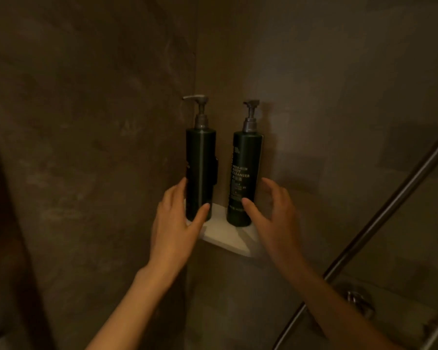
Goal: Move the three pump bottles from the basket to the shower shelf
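Two dark green pump bottles stand upright on a small white corner shelf [228, 237] in the shower. My left hand [177, 223] wraps the lower part of the left bottle [200, 160], thumb in front and fingers behind. The right bottle [243, 173], labelled body cleanser, stands free; my right hand [276, 213] is beside its base with fingers spread, the thumb just touching it or very close. A third bottle and the basket are out of view.
Brown stone-look walls meet in the corner behind the shelf. A metal rail [379, 223] runs diagonally at the right, with a chrome fitting [354, 299] below it. A dark edge borders the far left.
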